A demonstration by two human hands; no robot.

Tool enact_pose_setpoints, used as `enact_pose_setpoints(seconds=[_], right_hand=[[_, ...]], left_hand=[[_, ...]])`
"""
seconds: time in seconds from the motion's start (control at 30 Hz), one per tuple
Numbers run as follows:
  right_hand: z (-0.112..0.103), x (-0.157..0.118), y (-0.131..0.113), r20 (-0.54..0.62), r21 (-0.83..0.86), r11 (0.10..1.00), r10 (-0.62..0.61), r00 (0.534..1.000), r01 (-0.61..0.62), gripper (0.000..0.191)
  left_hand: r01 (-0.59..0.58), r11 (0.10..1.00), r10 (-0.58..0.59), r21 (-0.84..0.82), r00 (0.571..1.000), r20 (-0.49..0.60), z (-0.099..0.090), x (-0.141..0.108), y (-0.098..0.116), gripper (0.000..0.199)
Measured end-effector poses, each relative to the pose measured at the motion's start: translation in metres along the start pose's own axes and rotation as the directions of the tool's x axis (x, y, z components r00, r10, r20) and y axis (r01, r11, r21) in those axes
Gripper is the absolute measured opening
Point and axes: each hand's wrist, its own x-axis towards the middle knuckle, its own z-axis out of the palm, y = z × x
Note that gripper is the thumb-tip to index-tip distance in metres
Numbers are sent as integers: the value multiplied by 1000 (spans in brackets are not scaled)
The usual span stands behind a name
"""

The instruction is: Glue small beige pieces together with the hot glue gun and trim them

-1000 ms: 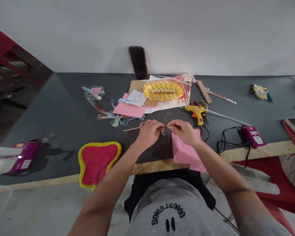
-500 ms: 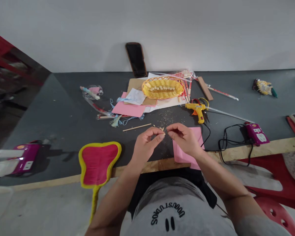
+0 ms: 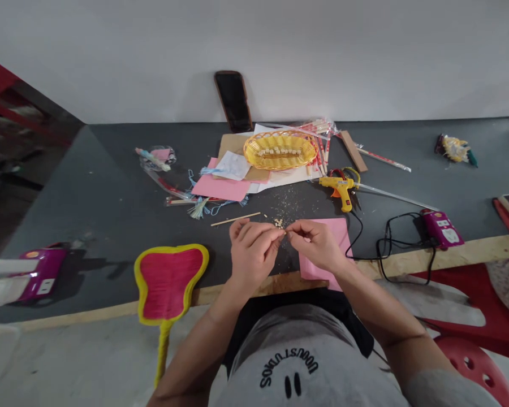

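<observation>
My left hand [image 3: 255, 247] and my right hand [image 3: 314, 242] meet fingertip to fingertip over the dark table, both pinched closed. Whatever lies between the fingertips is too small to make out. Just beyond them is a little heap of pale bits [image 3: 279, 223], with fine crumbs scattered farther back. A thin wooden stick [image 3: 236, 219] rests behind my left hand. Pink paper [image 3: 326, 271] lies partly under my right hand. Farther back, a yellow woven basket [image 3: 280, 164] holds a row of small whitish pieces.
A yellow glue gun [image 3: 341, 191] and its black cord lie at the right, near a purple power box [image 3: 444, 229]. A red and yellow fan-shaped piece [image 3: 169, 282] overhangs the front edge at left. A phone [image 3: 234, 102] leans on the wall.
The fingertips of both hands have come together. My left hand has turned, with its fingers now folded over the thumb side. The view has shifted slightly.
</observation>
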Motion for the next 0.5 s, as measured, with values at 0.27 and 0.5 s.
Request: enact_pose_setpoints(seconds=[0.27,0.5], right_hand=[[-1,1,-1,79,159,986,42,996,-54,16],[1,3,5,125,261,962,50,991,-82,34]], left_hand=[[38,993,-44,-107,998,-52,0,-4,-1,8],[119,977,-124,-175,992,-13,-1,-7,0,7]])
